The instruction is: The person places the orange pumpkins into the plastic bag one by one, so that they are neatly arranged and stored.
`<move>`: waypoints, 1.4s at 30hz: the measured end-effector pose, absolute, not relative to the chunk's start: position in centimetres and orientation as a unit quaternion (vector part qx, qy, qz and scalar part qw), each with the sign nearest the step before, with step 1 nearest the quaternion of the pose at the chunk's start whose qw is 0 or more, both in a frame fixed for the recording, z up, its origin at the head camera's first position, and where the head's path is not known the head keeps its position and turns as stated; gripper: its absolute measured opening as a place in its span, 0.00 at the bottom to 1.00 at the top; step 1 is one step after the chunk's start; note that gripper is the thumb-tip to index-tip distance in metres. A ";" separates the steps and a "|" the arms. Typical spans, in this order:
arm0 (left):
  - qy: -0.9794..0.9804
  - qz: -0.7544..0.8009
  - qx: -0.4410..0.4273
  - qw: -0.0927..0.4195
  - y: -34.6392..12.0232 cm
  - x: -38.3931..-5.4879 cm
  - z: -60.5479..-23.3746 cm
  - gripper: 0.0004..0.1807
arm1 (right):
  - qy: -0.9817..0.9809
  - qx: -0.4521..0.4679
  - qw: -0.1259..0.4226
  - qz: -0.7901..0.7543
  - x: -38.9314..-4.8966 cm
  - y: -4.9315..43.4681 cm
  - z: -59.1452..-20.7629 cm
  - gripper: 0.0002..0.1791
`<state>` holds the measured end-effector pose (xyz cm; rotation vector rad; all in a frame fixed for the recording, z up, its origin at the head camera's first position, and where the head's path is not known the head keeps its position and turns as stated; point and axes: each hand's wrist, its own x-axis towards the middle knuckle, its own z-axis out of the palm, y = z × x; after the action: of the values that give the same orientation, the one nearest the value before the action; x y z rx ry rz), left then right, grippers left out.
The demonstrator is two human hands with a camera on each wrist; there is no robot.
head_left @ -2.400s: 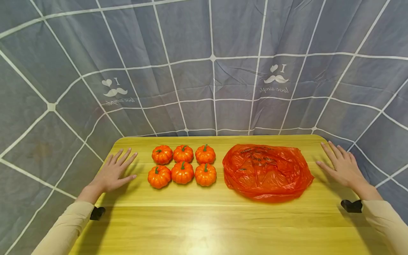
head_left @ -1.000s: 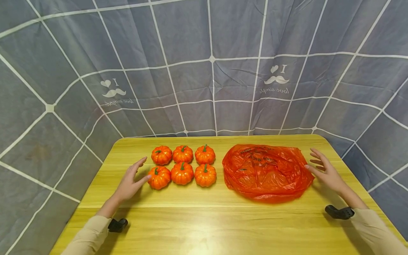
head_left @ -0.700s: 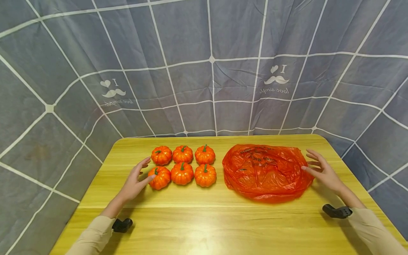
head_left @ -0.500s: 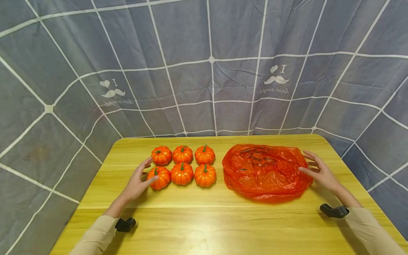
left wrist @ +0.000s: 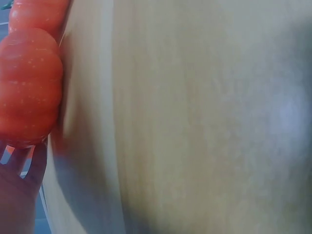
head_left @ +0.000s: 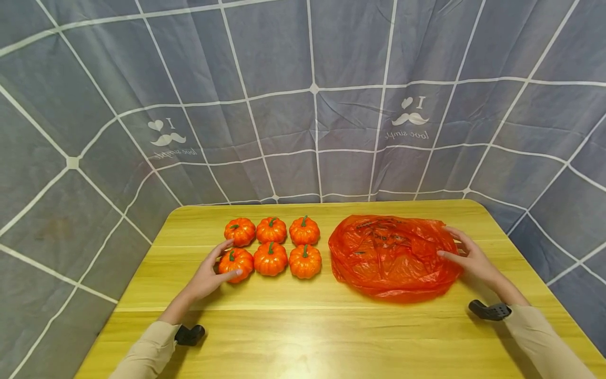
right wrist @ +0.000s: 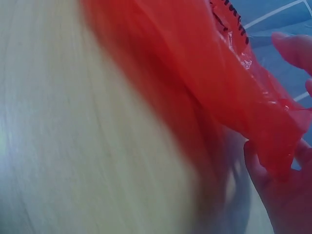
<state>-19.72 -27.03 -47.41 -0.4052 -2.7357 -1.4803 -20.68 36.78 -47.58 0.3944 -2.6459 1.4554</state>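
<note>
Several small orange pumpkins with green stems form two rows on the left in the head view. My left hand point(head_left: 208, 276) curls round the near-left pumpkin point(head_left: 234, 261), thumb at its front and fingers behind. The left wrist view shows fingers point(left wrist: 36, 168) against this pumpkin point(left wrist: 29, 87). A crumpled red plastic bag point(head_left: 390, 258) with dark print lies on the right. My right hand point(head_left: 475, 261) touches its right edge, fingers spread. In the right wrist view, the bag's edge point(right wrist: 265, 124) runs between my thumb and fingers, not pinched.
The pale wooden table point(head_left: 303, 337) ends at a grey curtain point(head_left: 284, 121) with white grid lines. The other pumpkins, such as the near-middle pumpkin point(head_left: 271, 259), stand close beside the held one. Black wrist cameras, such as the left wrist camera point(head_left: 190, 335), hang near the table.
Both hands have come inward from the table's sides. The left hand has closed round the near-left pumpkin. The right hand has reached the bag, whose edge has shifted slightly left.
</note>
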 end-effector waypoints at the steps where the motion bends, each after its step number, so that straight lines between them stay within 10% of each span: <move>1: -0.871 -0.473 -0.129 -0.001 -27.0 -19.7 -47.5 0.44 | -0.868 0.126 0.045 0.477 -20.7 36.8 -47.7 0.37; 42: -0.879 -0.462 -0.118 0.007 -28.0 -19.4 -48.3 0.43 | -0.832 0.153 0.012 0.533 -20.7 36.9 -49.2 0.37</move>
<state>-19.41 -28.01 -48.31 -0.3682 -2.7503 -1.4445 -20.72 36.92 -49.15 0.4774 -2.5949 1.6604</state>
